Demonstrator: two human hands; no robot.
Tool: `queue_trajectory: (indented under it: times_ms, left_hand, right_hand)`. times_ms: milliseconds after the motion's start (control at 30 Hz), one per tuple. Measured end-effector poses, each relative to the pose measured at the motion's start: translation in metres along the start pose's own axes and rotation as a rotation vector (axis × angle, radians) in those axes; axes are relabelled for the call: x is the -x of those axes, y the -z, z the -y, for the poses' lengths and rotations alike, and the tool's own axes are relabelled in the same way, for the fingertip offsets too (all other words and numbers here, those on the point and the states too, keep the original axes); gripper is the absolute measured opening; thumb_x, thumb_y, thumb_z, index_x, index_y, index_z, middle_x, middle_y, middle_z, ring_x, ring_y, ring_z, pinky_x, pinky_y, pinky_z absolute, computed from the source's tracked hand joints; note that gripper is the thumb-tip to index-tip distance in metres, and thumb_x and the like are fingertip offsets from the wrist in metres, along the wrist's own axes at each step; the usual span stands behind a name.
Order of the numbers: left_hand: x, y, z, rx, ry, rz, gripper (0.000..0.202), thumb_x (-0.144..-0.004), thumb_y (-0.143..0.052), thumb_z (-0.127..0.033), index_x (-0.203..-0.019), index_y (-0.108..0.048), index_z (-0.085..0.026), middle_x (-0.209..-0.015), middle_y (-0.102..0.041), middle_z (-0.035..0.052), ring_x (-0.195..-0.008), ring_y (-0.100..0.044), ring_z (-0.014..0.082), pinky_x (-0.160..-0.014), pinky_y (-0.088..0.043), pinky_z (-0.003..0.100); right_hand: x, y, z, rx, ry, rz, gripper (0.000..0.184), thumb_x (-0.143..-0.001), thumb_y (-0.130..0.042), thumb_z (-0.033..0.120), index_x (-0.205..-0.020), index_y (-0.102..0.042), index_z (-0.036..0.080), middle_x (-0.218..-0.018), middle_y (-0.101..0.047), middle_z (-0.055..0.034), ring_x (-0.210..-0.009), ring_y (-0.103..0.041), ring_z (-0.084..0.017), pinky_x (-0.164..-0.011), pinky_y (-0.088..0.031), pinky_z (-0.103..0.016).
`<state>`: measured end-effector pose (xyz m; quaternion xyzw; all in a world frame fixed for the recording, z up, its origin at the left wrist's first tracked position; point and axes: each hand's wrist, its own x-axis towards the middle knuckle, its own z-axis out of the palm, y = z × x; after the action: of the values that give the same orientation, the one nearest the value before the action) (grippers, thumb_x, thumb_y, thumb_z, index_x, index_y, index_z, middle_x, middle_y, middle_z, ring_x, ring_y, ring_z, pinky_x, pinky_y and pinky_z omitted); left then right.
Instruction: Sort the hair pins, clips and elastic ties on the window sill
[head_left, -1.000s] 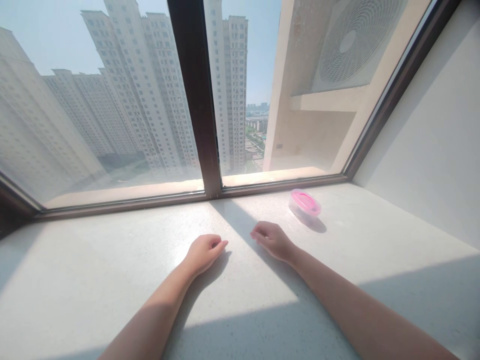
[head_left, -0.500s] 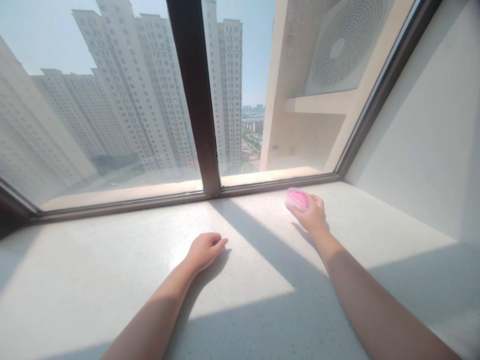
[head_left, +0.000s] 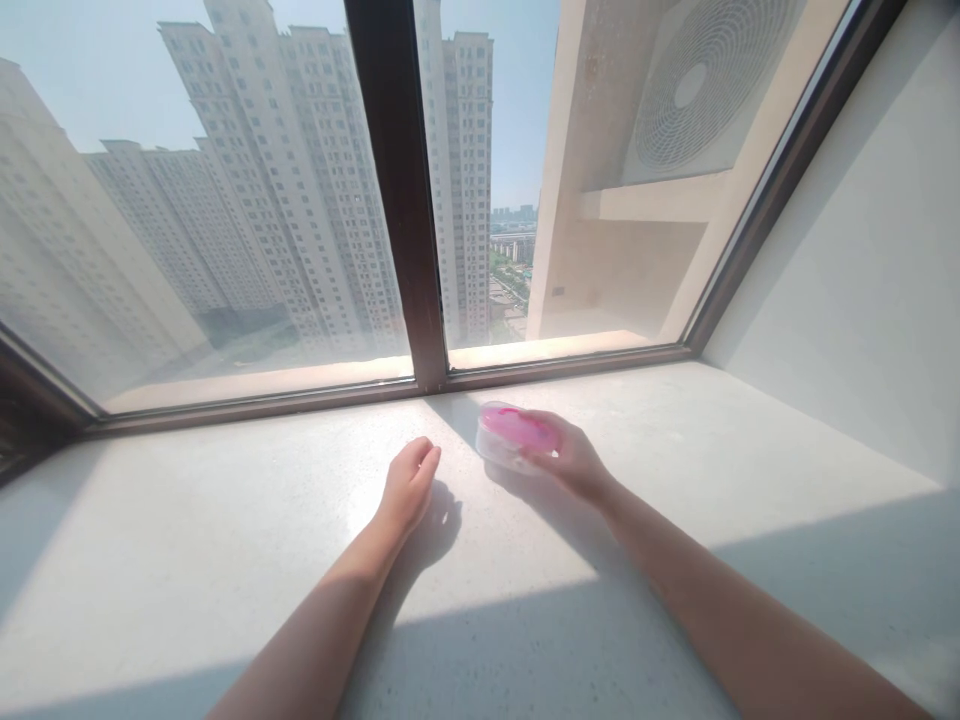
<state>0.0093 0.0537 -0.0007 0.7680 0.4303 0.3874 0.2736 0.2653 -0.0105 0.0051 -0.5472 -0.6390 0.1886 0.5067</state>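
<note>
My right hand (head_left: 571, 462) grips a small clear plastic container with a pink lid (head_left: 512, 434) by its right side, just above or on the white windowsill (head_left: 187, 540), near the middle. My left hand (head_left: 409, 490) is a short way to the left of the container, fingers stretched out together and lifted slightly off the sill, holding nothing. Both bare forearms reach in from the bottom of the view.
A dark window frame post (head_left: 397, 190) and bottom rail (head_left: 247, 405) border the sill at the back. A white wall (head_left: 855, 280) closes the right side. Outside are tall apartment blocks and an air-conditioner unit (head_left: 705, 90).
My right hand took hold of the container at the right of the sill and brought it left toward the middle. My left hand uncurled and moved forward a little.
</note>
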Motion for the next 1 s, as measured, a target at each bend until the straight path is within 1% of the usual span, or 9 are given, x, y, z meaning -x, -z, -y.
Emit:
queue_trajectory:
  times_ms: [67, 133, 200, 300, 467, 567, 733, 867, 1000]
  left_hand:
    - [0.002, 0.002, -0.006, 0.067, -0.003, -0.061, 0.026, -0.090, -0.035, -0.039, -0.077, -0.050, -0.023, -0.076, -0.055, 0.0013, -0.076, -0.054, 0.0198, -0.070, -0.041, 0.031]
    - [0.006, 0.003, -0.013, 0.181, -0.012, -0.066, 0.024, -0.089, -0.038, -0.040, -0.091, -0.055, -0.023, -0.093, -0.060, 0.0041, -0.091, -0.057, 0.0221, -0.079, -0.044, 0.033]
    - [0.009, 0.002, -0.019, 0.323, -0.018, 0.023, 0.025, -0.087, -0.044, -0.040, -0.097, -0.058, -0.021, -0.101, -0.062, 0.0056, -0.099, -0.058, 0.0239, -0.087, -0.043, 0.034]
    - [0.013, -0.003, -0.024, 0.404, -0.007, 0.186, 0.024, -0.084, -0.052, -0.037, -0.098, -0.061, -0.018, -0.098, -0.065, 0.0047, -0.097, -0.059, 0.0242, -0.088, -0.042, 0.034]
    - [0.011, -0.010, -0.021, 0.333, 0.003, 0.148, 0.020, -0.083, -0.054, -0.032, -0.094, -0.063, -0.018, -0.094, -0.066, 0.0036, -0.092, -0.059, 0.0225, -0.086, -0.042, 0.032]
    - [0.009, -0.013, -0.020, 0.312, 0.024, 0.091, 0.019, -0.082, -0.053, -0.030, -0.093, -0.064, -0.018, -0.091, -0.066, 0.0037, -0.089, -0.059, 0.0218, -0.083, -0.043, 0.031]
    - [0.010, -0.018, -0.024, 0.322, 0.107, 0.001, 0.019, -0.082, -0.048, -0.028, -0.088, -0.063, -0.018, -0.084, -0.065, 0.0027, -0.084, -0.059, 0.0206, -0.078, -0.044, 0.030]
    - [0.009, -0.020, -0.027, 0.324, 0.177, -0.049, 0.017, -0.079, -0.049, -0.029, -0.081, -0.062, -0.018, -0.076, -0.064, 0.0012, -0.074, -0.057, 0.0193, -0.068, -0.043, 0.028]
    - [0.010, -0.019, -0.032, 0.333, 0.198, -0.056, 0.017, -0.078, -0.051, -0.030, -0.073, -0.062, -0.018, -0.070, -0.062, -0.0003, -0.071, -0.055, 0.0181, -0.068, -0.041, 0.028]
  right_hand:
    - [0.010, -0.017, 0.015, -0.131, 0.142, 0.149, 0.049, -0.076, -0.069, 0.024, -0.123, -0.057, 0.026, -0.124, -0.058, -0.0089, -0.114, -0.055, -0.028, -0.098, -0.044, -0.047]
    - [0.018, -0.028, 0.023, -0.176, 0.172, 0.222, 0.050, -0.074, -0.070, 0.020, -0.122, -0.059, 0.026, -0.127, -0.056, -0.0076, -0.116, -0.054, -0.028, -0.099, -0.044, -0.046]
    - [0.021, -0.034, 0.024, -0.242, 0.194, 0.314, 0.050, -0.074, -0.069, 0.017, -0.122, -0.059, 0.025, -0.129, -0.054, -0.0078, -0.120, -0.051, -0.028, -0.101, -0.043, -0.045]
    - [0.021, -0.038, 0.017, -0.262, 0.250, 0.359, 0.052, -0.074, -0.067, 0.013, -0.124, -0.059, 0.024, -0.130, -0.053, -0.0087, -0.123, -0.049, -0.028, -0.103, -0.040, -0.045]
    - [0.022, -0.036, 0.014, -0.050, 0.339, 0.303, 0.059, -0.074, -0.067, 0.015, -0.131, -0.054, 0.023, -0.140, -0.044, -0.0116, -0.132, -0.039, -0.030, -0.108, -0.035, -0.048]
    - [0.022, -0.035, 0.022, 0.115, 0.472, 0.242, 0.061, -0.075, -0.070, 0.022, -0.133, -0.051, 0.023, -0.144, -0.040, -0.0134, -0.132, -0.038, -0.032, -0.108, -0.033, -0.051]
    - [0.017, -0.039, 0.029, 0.185, 0.733, 0.194, 0.047, -0.082, -0.065, 0.023, -0.127, -0.053, 0.022, -0.126, -0.057, -0.0130, -0.116, -0.052, -0.027, -0.097, -0.043, -0.046]
    - [0.016, -0.044, 0.028, 0.187, 0.804, 0.165, 0.043, -0.083, -0.065, 0.020, -0.124, -0.053, 0.019, -0.116, -0.064, -0.0123, -0.104, -0.058, -0.024, -0.091, -0.047, -0.043]
    - [0.018, -0.043, 0.030, 0.237, 0.859, 0.115, 0.043, -0.083, -0.063, 0.019, -0.124, -0.052, 0.017, -0.113, -0.066, -0.0130, -0.102, -0.060, -0.024, -0.085, -0.051, -0.041]
